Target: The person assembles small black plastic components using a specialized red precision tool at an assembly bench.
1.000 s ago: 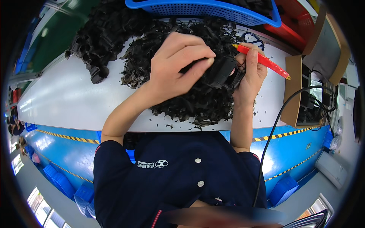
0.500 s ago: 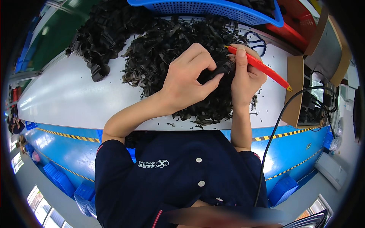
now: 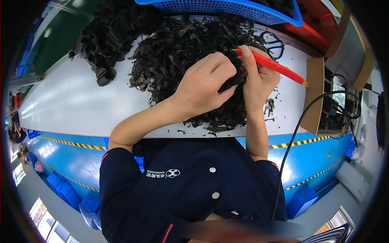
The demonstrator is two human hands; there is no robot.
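My left hand (image 3: 206,83) is closed on a small black plastic part (image 3: 234,82), held above the pile of black scraps. Right beside it, my right hand (image 3: 259,79) grips a slim red pen-shaped tool (image 3: 279,69) with yellow ends. The tool slants from upper left to lower right, with its tip close above the black part. Fingers of both hands almost meet around the part, and much of it is hidden by them. Under the hands spreads a heap of thin, curled black scraps (image 3: 162,65).
Chunkier black parts (image 3: 103,44) lie heaped at the far left. A blue perforated basket (image 3: 231,10) stands at the back, with blue-handled scissors (image 3: 274,45) nearby. On the right are a cardboard box (image 3: 314,93), a red crate (image 3: 316,24) and a black cable (image 3: 298,125).
My right hand and the red tool have shifted slightly left and up. My left hand has moved a little lower and turned, so more of the black part shows.
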